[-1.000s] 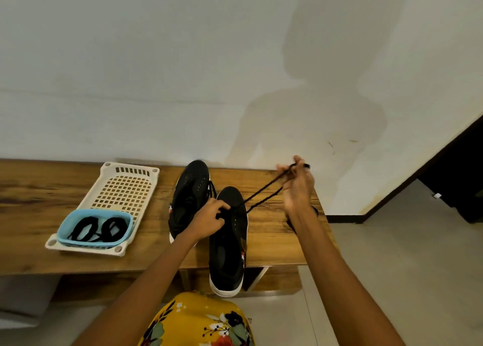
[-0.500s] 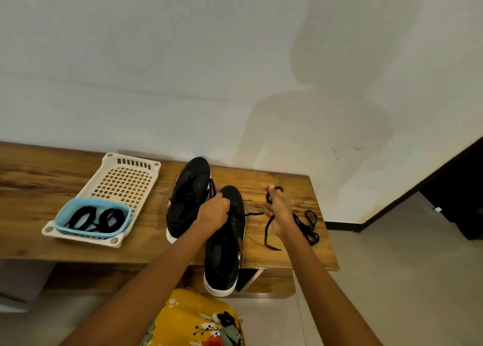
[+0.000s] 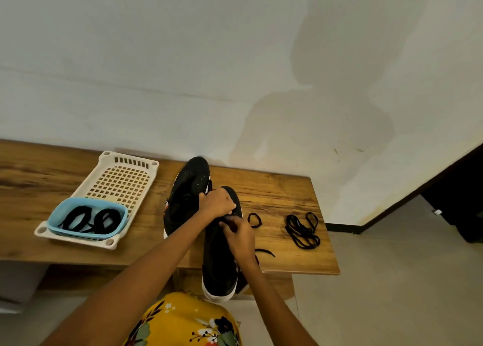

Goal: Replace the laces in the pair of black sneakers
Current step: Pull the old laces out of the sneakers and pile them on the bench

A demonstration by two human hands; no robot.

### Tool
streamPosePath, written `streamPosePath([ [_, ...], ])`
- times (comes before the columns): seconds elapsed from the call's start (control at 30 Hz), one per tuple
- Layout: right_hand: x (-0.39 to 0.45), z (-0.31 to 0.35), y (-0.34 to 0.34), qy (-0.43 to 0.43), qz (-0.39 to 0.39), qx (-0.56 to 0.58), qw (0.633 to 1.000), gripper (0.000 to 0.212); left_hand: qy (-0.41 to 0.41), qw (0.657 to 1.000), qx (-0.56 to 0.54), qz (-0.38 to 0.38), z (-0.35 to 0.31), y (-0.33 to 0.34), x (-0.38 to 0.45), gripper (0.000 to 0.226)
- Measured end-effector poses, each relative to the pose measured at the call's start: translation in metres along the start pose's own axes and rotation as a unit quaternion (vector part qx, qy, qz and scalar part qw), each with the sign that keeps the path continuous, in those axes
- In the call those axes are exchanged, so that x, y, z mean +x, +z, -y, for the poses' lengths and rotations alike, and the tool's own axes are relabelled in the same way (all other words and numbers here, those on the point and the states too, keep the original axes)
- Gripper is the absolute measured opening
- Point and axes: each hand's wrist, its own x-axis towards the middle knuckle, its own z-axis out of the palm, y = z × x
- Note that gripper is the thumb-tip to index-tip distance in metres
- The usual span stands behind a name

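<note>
Hands meet over the near sneaker — both bunched at its lacing area. The left hand has its fingers curled down over the tongue end toward the toe, gripping the upper there. The right hand, at about 5 o'clock from the left one and nearly touching it, has thumb and fingers drawn together in a pinch at the eyelets; exactly what sits between the fingertips cannot be told, though a dark lace loops out from just beyond them at 2 o'clock, and another stretch of it trails past the wrist at 4 o'clock.

That sneaker lies lengthwise, its heel with the white sole hanging out past the worktop's near edge. The second sneaker lies beside it at 10 o'clock, toe close to the wall, the two shoes touching along their sides.

Off at 3 o'clock from the hands, a loose black lace lies in a tangle, near the worktop's right edge — bare wood shows between it and the near sneaker. Over at 9 o'clock, a white perforated tray lies on the worktop, and on its near end rests a blue basket with two coiled black laces inside. A strip of bare wood separates the tray from the second sneaker.
</note>
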Motion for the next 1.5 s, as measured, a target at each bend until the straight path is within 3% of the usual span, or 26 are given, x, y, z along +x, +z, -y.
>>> streamPosePath([
  [0.17,0.007,0.006,0.0,0.056,-0.023,0.078,0.995,0.014,-0.044,0.991,-0.127,-0.006,-0.008,0.012,-0.004,0.018],
  [0.27,0.011,0.007,-0.002,0.094,-0.021,0.106,0.99,0.032,-0.025,0.979,-0.202,0.012,0.005,0.015,-0.006,0.017],
  [0.37,0.015,0.011,-0.004,0.085,-0.019,0.126,0.988,0.039,-0.007,0.98,-0.196,0.024,0.012,0.01,-0.009,0.025],
  [0.53,0.025,0.036,-0.026,0.077,-0.025,0.191,0.978,0.022,0.016,0.985,-0.17,0.006,0.029,0.004,-0.014,0.049],
  [0.57,0.032,0.043,-0.035,0.109,-0.049,0.261,0.958,0.019,0.024,0.989,-0.148,0.016,0.031,0.003,-0.014,0.053],
  [0.63,0.049,0.049,-0.053,0.194,-0.082,0.451,0.867,0.017,0.038,0.989,-0.135,0.043,0.036,0.0,-0.014,0.058],
  [0.7,0.055,0.046,-0.066,0.239,-0.091,0.585,0.77,0.021,0.07,0.989,-0.11,0.067,0.039,-0.002,-0.014,0.049],
  [0.73,0.056,0.042,-0.065,0.24,-0.091,0.604,0.755,0.023,0.087,0.989,-0.084,0.079,0.04,-0.002,-0.014,0.04],
  [0.8,0.051,0.032,-0.057,0.226,-0.068,0.563,0.792,0.021,0.103,0.99,-0.053,0.085,0.044,-0.001,-0.008,0.025],
  [0.9,0.029,0.014,-0.04,0.142,0.019,0.418,0.897,0.018,0.097,0.988,-0.115,0.029,0.04,-0.009,-0.006,0.019],
  [0.97,0.02,0.002,-0.024,0.101,0.086,0.314,0.94,0.029,0.108,0.981,-0.162,-0.016,0.03,-0.015,-0.007,0.019],
  [1.03,0.015,-0.004,-0.007,0.046,0.107,0.225,0.967,0.025,0.129,0.97,-0.205,-0.011,0.011,-0.02,-0.012,0.02],
  [1.1,0.011,-0.006,0.002,0.009,0.084,0.189,0.978,0.024,0.139,0.954,-0.265,0.018,-0.011,-0.025,-0.015,0.018],
  [1.2,0.009,-0.001,0.003,0.024,0.033,0.206,0.978,0.016,0.14,0.942,-0.305,0.013,-0.027,-0.029,-0.012,0.02],
  [1.23,0.01,0.001,0.002,0.028,0.019,0.218,0.975,0.018,0.129,0.95,-0.283,0.0,-0.024,-0.028,-0.009,0.025],
  [1.3,0.014,0.003,0.0,0.028,0.0,0.233,0.972,0.023,0.095,0.986,-0.139,-0.005,-0.011,-0.022,-0.006,0.04],
  [1.37,0.02,0.009,-0.003,0.022,0.001,0.229,0.973,0.025,0.057,0.998,-0.012,0.012,0.005,-0.01,-0.012,0.047],
  [1.5,0.029,0.019,-0.018,0.026,-0.047,0.256,0.965,0.022,0.048,0.998,-0.03,0.008,0.02,-0.001,-0.02,0.064],
])
